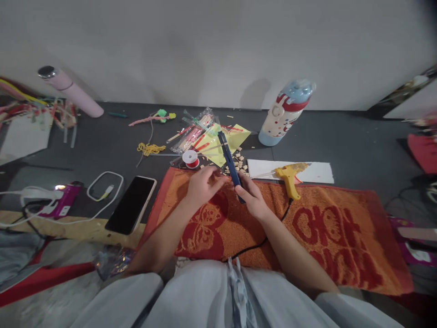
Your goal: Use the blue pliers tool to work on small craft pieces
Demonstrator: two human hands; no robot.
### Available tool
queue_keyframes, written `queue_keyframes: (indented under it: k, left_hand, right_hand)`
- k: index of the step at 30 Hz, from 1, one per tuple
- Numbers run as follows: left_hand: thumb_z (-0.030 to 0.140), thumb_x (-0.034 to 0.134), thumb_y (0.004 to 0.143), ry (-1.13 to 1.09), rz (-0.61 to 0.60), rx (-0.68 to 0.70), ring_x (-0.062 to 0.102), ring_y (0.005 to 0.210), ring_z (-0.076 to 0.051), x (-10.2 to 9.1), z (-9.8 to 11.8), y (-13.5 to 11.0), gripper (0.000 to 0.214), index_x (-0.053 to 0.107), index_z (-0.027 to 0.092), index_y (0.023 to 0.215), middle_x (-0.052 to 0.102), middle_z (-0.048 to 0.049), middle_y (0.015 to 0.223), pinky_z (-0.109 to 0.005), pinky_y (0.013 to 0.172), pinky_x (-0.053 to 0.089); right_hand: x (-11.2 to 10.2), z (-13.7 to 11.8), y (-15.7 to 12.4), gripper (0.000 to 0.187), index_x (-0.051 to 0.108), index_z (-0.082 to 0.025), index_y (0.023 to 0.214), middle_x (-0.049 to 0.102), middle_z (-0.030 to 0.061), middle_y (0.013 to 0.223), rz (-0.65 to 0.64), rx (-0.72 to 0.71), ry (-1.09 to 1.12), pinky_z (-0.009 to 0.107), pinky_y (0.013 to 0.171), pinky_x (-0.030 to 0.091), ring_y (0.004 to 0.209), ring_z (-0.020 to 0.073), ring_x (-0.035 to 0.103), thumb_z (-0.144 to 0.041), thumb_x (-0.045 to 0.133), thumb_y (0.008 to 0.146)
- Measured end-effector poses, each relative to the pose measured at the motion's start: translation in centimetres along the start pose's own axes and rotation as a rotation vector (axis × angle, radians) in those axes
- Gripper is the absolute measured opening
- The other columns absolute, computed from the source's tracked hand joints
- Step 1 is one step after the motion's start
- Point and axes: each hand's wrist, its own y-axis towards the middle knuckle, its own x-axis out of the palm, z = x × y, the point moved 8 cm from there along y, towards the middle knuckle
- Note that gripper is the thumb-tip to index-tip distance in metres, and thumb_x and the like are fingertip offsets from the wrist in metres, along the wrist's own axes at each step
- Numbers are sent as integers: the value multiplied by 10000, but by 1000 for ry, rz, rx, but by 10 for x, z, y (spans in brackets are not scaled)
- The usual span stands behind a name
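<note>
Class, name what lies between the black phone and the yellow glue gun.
In the head view, the stretch holds the orange towel. Over it are the left hand and the right hand, which grips a blue tool.

Both your forearms are bare and run forward from your lap, angling inward so that your hands come close together ahead of you. Your left hand (204, 184) lies palm down with the knuckles up, its fingers curled and pointing toward your right hand; whether they pinch anything is hidden under the hand. Your right hand (253, 197) sits just beside it, fingertips near the left fingertips, the wrist straight in line with the forearm. Its fingers are wrapped round a tool (229, 160), the thumb laid along it, and the tool juts out beyond the fingers, slanting away to the left.
</note>
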Motion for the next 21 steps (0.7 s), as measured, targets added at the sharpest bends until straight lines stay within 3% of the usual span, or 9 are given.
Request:
queue_keyframes:
  k: [2, 4, 7, 12, 21]
  left_hand:
    - [517, 641, 770, -220, -134, -108, 654, 844, -201, 21, 0, -5, 449, 602, 173, 1055, 689, -86, 958, -308, 747, 511]
    - [556, 628, 763, -469, -228, -194, 659, 869, -211, 38, 2, -9, 516, 590, 173, 1106, 688, -99, 1019, -313, 752, 521]
    - [568, 638, 747, -701, -269, -300, 656, 869, -206, 51, 2, -13, 551, 576, 174, 1127, 678, -105, 1068, -303, 735, 526]
    - [532, 678, 727, -766, -230, -393, 652, 865, -199, 53, -4, -17, 555, 551, 169, 1127, 678, -100, 1050, -304, 754, 524]
    - [578, 602, 771, -721, -180, -376, 631, 938, -218, 54, -11, -20, 527, 550, 150, 1075, 650, -116, 1040, -340, 827, 514]
  right_hand:
    - [3, -3, 0, 616, 494, -237, 1281, 586, 97, 1265, -9, -12, 43, 445, 1054, 393, 1184, 262, 540, -634, 537, 813]
    - [8, -6, -1, 621, 498, -227, 1283, 569, 104, 1298, -36, -22, 42, 445, 1084, 366, 1222, 268, 517, -635, 536, 816]
    - [14, -8, -2, 667, 461, -242, 1341, 508, 100, 1395, -69, -23, 15, 460, 1121, 322, 1313, 273, 447, -664, 494, 825]
    - [16, -8, -2, 690, 418, -253, 1397, 469, 85, 1449, -81, -39, -4, 463, 1150, 270, 1365, 264, 392, -661, 466, 842]
    - [16, -5, 0, 669, 471, -238, 1365, 513, 90, 1414, -56, -13, 45, 441, 1123, 320, 1309, 263, 464, -638, 513, 831]
